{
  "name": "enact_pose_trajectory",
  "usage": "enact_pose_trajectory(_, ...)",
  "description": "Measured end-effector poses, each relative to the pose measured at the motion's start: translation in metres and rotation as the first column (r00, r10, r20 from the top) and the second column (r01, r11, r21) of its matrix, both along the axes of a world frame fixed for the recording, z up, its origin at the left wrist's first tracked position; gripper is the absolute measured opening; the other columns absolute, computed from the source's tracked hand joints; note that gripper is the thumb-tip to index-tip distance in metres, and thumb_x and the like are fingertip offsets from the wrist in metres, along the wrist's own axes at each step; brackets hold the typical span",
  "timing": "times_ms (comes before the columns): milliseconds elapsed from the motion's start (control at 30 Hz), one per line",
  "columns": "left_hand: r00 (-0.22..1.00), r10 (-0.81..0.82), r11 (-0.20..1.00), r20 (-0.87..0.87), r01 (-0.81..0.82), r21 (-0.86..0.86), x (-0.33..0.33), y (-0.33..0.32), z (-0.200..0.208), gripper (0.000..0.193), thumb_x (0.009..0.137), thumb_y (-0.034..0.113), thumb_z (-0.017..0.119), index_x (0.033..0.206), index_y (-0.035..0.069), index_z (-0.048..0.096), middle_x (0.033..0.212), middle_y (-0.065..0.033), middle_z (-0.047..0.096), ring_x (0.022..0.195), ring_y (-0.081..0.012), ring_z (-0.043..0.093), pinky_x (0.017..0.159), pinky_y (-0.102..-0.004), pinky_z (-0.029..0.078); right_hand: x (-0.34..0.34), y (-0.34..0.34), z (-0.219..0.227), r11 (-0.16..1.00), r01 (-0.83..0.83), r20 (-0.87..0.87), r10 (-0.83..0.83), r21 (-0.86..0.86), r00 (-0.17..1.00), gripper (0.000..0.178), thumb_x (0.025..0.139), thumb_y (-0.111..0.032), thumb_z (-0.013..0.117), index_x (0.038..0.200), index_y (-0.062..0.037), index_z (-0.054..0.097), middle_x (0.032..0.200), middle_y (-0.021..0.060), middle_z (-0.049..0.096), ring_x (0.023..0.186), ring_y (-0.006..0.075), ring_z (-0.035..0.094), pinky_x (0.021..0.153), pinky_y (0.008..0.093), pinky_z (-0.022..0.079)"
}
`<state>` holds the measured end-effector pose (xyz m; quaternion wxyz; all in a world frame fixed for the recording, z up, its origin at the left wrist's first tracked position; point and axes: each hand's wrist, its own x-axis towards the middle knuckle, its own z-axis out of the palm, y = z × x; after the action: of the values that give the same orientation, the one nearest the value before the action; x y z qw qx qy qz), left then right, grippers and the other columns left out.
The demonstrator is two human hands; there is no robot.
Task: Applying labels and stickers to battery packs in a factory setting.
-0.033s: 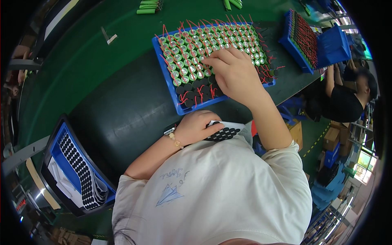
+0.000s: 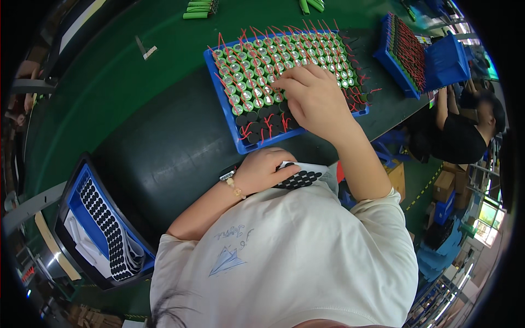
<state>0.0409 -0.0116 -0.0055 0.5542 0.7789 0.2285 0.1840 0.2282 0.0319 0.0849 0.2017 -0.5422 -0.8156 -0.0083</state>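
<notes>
A blue tray (image 2: 225, 109) holds rows of upright green cylindrical battery cells (image 2: 249, 85), many with red wires; the nearest rows have black round tops. My right hand (image 2: 317, 104) is over the middle of the tray, its index finger stretched toward a cell and the thumb apart, lower down. Its other fingers are bent and partly hidden, and I see nothing in its grasp. By the table's near edge, against the shirt, my left hand (image 2: 268, 168) is closed on a white sheet of black round stickers (image 2: 301, 179), thumb on top.
At left, a dark box with a blue inner tray (image 2: 76, 205) contains a folded strip of black round stickers (image 2: 112, 232). A second blue tray of wired cells (image 2: 404, 54) stands far right beside a blue bin (image 2: 448, 60). Green cells (image 2: 198, 10) lie at the back. Another person (image 2: 465, 128) works at right.
</notes>
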Motion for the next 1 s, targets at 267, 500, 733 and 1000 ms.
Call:
enact_pose_trajectory(267, 0.999, -0.023, 1.000, -0.040, 0.022, -0.014, -0.001, 0.001, 0.004, 0.024, 0.090, 0.027, 0.068, 0.095, 0.004, 0.070, 0.088, -0.0115, 0.068, 0.081, -0.0293, 0.065, 0.071, -0.0369, 0.050, 0.005, 0.005, -0.002, 0.998, -0.034, -0.022, 0.035, 0.047, 0.999, 0.024, 0.076, 0.000, 0.066, 0.098, -0.0093, 0.070, 0.095, 0.0056, 0.064, 0.085, 0.0266, 0.062, 0.072, 0.0386, 0.050)
enact_pose_trajectory(500, 0.999, -0.029, 0.999, -0.045, 0.028, -0.023, 0.000, 0.000, 0.003, 0.024, 0.090, 0.027, 0.068, 0.094, 0.004, 0.070, 0.088, -0.0114, 0.068, 0.082, -0.0295, 0.065, 0.071, -0.0372, 0.050, 0.008, 0.008, -0.003, 0.995, -0.043, -0.074, 0.050, 0.092, 0.996, 0.012, 0.080, -0.005, 0.068, 0.091, -0.0097, 0.068, 0.087, 0.0053, 0.064, 0.080, 0.0279, 0.063, 0.070, 0.0394, 0.050)
enact_pose_trajectory(733, 0.999, -0.010, 1.000, -0.039, 0.009, -0.015, 0.000, 0.000, 0.001, 0.027, 0.090, 0.032, 0.066, 0.093, 0.006, 0.070, 0.085, -0.0101, 0.067, 0.078, -0.0284, 0.065, 0.068, -0.0377, 0.050, 0.012, -0.014, 0.006, 0.998, -0.014, -0.055, 0.011, -0.058, 0.998, 0.011, 0.077, -0.008, 0.071, 0.086, -0.0103, 0.064, 0.079, 0.0052, 0.062, 0.075, 0.0273, 0.062, 0.067, 0.0392, 0.049)
enact_pose_trajectory(1000, 0.997, -0.026, 0.999, -0.066, 0.024, -0.033, -0.001, 0.000, 0.003, 0.025, 0.090, 0.029, 0.068, 0.095, 0.005, 0.070, 0.086, -0.0105, 0.068, 0.080, -0.0285, 0.065, 0.070, -0.0372, 0.050, 0.014, -0.024, -0.001, 0.992, -0.123, -0.015, 0.123, 0.012, 0.992, 0.017, 0.072, -0.008, 0.074, 0.087, -0.0099, 0.065, 0.081, 0.0029, 0.063, 0.075, 0.0244, 0.061, 0.067, 0.0368, 0.049)
